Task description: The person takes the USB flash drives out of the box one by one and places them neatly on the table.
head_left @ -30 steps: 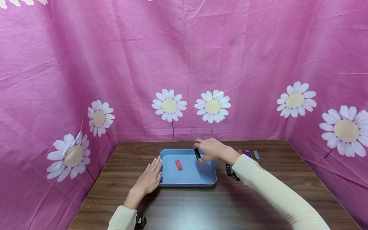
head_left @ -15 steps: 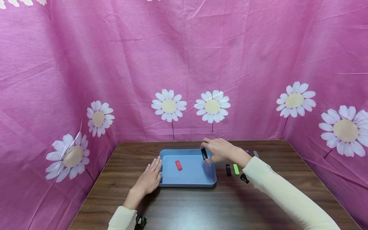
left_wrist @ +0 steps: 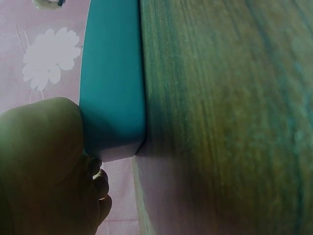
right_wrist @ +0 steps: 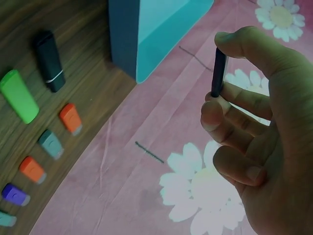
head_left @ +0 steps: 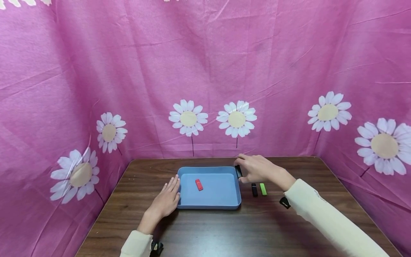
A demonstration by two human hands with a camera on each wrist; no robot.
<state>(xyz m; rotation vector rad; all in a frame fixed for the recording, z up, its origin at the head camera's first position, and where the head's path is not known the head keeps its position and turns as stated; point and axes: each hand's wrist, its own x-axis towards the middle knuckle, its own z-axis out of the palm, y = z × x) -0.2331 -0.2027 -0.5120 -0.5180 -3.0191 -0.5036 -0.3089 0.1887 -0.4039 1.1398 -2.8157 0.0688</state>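
In the head view my left hand (head_left: 165, 197) rests against the left side of a blue tray (head_left: 208, 206), fingers straight. A red USB stick (head_left: 199, 184) lies in the tray. My right hand (head_left: 261, 169) pinches a black USB stick (head_left: 238, 171) between thumb and fingers, above the tray's right edge. The right wrist view shows this black USB stick (right_wrist: 219, 73) edge-on, held clear of the table. A black USB stick (head_left: 254, 190) and a green one (head_left: 263, 189) lie on the table right of the tray, side by side.
Several smaller coloured sticks, among them an orange one (right_wrist: 71, 119) and a purple one (right_wrist: 15, 195), lie in a row on the wooden table (head_left: 205, 232), hidden behind my right hand in the head view. A pink flowered cloth (head_left: 212, 71) surrounds the table.
My right hand has moved rightward from over the tray to its right edge, still pinching the black USB stick. The green USB stick has come into sight. My left hand has stayed put.
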